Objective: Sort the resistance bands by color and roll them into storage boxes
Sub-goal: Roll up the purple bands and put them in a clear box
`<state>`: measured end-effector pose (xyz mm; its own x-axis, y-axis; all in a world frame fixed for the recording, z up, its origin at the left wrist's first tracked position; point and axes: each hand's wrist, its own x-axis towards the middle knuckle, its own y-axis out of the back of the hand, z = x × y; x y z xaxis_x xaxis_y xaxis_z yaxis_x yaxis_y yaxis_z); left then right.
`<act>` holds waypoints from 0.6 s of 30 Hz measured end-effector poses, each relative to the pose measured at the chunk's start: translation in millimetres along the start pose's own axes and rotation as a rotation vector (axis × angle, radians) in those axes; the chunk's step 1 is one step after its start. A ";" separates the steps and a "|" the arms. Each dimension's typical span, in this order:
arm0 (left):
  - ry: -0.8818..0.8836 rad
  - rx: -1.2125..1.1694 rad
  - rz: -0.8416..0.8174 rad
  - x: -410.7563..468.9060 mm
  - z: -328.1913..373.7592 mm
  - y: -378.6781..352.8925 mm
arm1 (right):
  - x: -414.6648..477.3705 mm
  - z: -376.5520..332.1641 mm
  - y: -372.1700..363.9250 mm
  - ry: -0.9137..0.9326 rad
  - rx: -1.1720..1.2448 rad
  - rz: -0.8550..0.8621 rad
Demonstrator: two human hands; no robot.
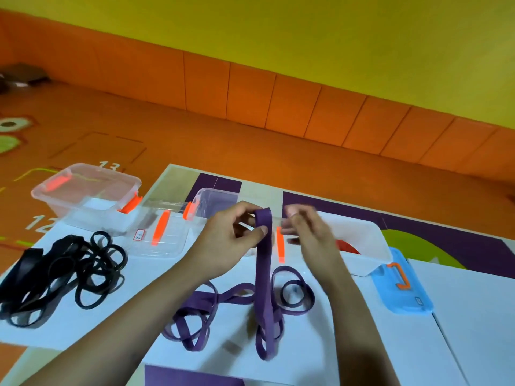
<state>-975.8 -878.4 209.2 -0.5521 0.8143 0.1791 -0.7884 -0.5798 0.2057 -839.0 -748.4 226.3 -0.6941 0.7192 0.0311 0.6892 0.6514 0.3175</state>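
My left hand point(231, 235) pinches the folded top end of a purple resistance band point(264, 274) that hangs down to the white table point(320, 344). My right hand point(308, 232) is blurred just right of the band's top, fingers curled, touching nothing that I can make out. More purple bands point(200, 313) lie looped on the table below my hands. A tangle of black bands point(64, 277) lies at the left. Behind my hands stands a clear storage box point(214, 200) with orange latches; another clear box point(89, 193) sits further left.
A clear lid point(164, 238) with an orange handle lies between the boxes. A white lid point(359, 238) and a blue lid point(401, 285) lie at the right. Orange floor mat and orange wall padding surround the table.
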 end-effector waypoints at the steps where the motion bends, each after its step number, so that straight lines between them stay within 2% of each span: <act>1: -0.008 -0.011 -0.001 -0.1 1.6 1.1 | -4.5 4.1 -8.4 -0.012 0.060 -0.146; 2: -0.011 -0.027 0.003 0.2 3.3 2.2 | -9.2 8.5 -17.0 -0.025 0.123 -0.268; 4: -0.004 -0.043 0.009 0.3 6.7 5.2 | -15.3 17.3 -32.5 -0.033 0.225 -0.353; 7: -0.009 -0.020 0.019 -1.9 10.0 11.0 | -16.5 23.7 -40.8 -0.003 0.250 -0.301; 12: 0.002 -0.030 0.082 -8.8 9.0 19.0 | -21.8 20.8 -50.5 0.030 0.070 -0.267; 18: -0.034 0.010 0.071 -16.6 13.7 27.6 | -28.9 22.7 -61.8 0.078 -0.018 -0.242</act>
<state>-984.7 -908.3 225.1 -0.5969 0.7698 0.2261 -0.7448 -0.6364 0.2004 -856.9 -804.0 184.3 -0.8526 0.5220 0.0249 0.4981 0.7973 0.3409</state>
